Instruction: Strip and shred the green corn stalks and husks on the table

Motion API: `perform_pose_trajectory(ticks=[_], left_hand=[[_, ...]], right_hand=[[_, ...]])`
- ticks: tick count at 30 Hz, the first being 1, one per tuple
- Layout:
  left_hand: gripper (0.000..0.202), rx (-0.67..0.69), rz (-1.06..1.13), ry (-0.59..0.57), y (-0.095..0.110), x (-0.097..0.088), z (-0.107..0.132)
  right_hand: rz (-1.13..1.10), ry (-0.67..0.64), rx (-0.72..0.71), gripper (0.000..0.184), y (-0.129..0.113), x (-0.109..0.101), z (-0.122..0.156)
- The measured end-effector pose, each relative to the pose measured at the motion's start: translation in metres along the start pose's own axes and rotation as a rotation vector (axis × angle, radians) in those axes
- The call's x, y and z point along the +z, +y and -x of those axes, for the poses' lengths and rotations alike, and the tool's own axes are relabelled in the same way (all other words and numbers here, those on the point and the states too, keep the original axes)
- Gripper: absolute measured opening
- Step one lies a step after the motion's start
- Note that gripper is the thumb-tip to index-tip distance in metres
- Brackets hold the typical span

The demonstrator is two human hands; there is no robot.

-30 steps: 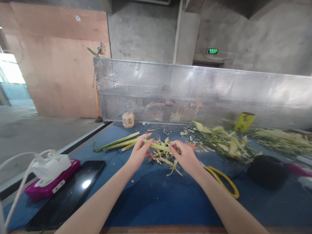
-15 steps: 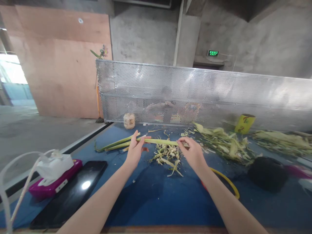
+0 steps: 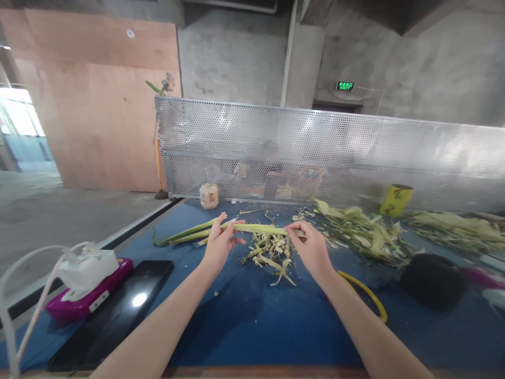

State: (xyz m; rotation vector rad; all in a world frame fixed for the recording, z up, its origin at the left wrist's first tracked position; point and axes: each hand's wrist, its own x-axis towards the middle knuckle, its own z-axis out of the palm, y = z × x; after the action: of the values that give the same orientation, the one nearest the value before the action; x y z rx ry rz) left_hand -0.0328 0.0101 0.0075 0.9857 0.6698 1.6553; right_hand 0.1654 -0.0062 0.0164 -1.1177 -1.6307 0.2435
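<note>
A long pale green stalk (image 3: 260, 228), flat like a strip, spans level between my two hands above the table. My left hand (image 3: 216, 246) has its left end between thumb and fingers, the other fingers loosely spread. At the right end, my right hand (image 3: 311, 246) pinches it between thumb and fingertips. Below the stalk lies a heap of pale green trimmings (image 3: 272, 250). Several longer green stalks (image 3: 189, 231) lie on the table left of and partly behind my left hand. A small white pointed thing (image 3: 232, 221) shows beside my left fingers; its kind is unclear.
On the blue table (image 3: 252, 326) are a dark tablet or phone (image 3: 114, 310), a purple power strip (image 3: 90, 295), a pale twine-like roll (image 3: 209, 196), leafy husks (image 3: 363, 231), a yellow container (image 3: 396, 200), a black object (image 3: 432, 281) and a yellow curved thing (image 3: 371, 297). A perforated metal screen (image 3: 244, 131) stands behind.
Both hands stay nearly in place with the stalk between them. My left hand's lower fingers reach slightly further right. Blurred shapes behind the screen have shifted.
</note>
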Motion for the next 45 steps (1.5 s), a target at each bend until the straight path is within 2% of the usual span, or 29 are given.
perform_pose_trajectory(ticks=[3, 7, 12, 15, 20, 25, 29, 33, 35, 38, 40, 42, 45], left_hand=[[0.046, -0.048, 0.019, -0.015, 0.002, 0.005, 0.003], [0.045, -0.099, 0.013, -0.104, 0.001, 0.008, 0.008], [0.049, -0.113, 0.007, -0.191, -0.004, 0.008, 0.009], [0.050, -0.118, 0.009, -0.233, -0.006, 0.008, 0.011], [0.055, -0.139, -0.003, -0.275, -0.008, 0.010, 0.013], [0.073, -0.122, -0.018, -0.310, -0.011, 0.007, 0.012], [0.078, -0.135, -0.038, -0.357, -0.013, 0.008, 0.012], [0.079, -0.142, -0.042, -0.344, -0.013, 0.011, 0.014], [0.081, -0.123, -0.034, -0.310, -0.012, 0.011, 0.013], [0.082, -0.058, -0.031, -0.225, -0.011, 0.008, 0.009], [0.083, -0.005, -0.042, -0.174, -0.009, 0.006, 0.006], [0.082, 0.038, -0.073, -0.134, -0.007, 0.005, 0.004], [0.081, 0.074, -0.182, -0.091, -0.002, 0.005, 0.004]], right_hand=[[-0.024, -0.012, 0.022, 0.016, 0.000, 0.003, 0.002], [0.008, 0.030, -0.027, 0.018, 0.003, 0.007, 0.005], [0.134, 0.160, -0.310, 0.016, 0.004, 0.005, 0.006], [0.195, 0.245, -0.384, 0.016, 0.004, 0.005, 0.005], [0.211, 0.192, -0.400, 0.017, 0.005, 0.009, 0.005], [0.225, 0.074, -0.438, 0.017, 0.004, 0.010, 0.006], [0.160, -0.054, -0.392, 0.017, 0.002, 0.009, 0.006], [0.079, -0.137, -0.342, 0.014, 0.002, 0.011, 0.006], [0.041, -0.148, -0.255, 0.007, 0.004, 0.012, 0.004], [-0.093, -0.215, -0.002, 0.027, 0.009, 0.012, 0.001], [-0.201, -0.298, 0.120, 0.025, 0.010, 0.012, 0.000], [-0.274, -0.344, 0.168, 0.019, 0.010, 0.013, -0.001], [-0.340, -0.328, 0.200, 0.021, 0.008, 0.013, -0.001]])
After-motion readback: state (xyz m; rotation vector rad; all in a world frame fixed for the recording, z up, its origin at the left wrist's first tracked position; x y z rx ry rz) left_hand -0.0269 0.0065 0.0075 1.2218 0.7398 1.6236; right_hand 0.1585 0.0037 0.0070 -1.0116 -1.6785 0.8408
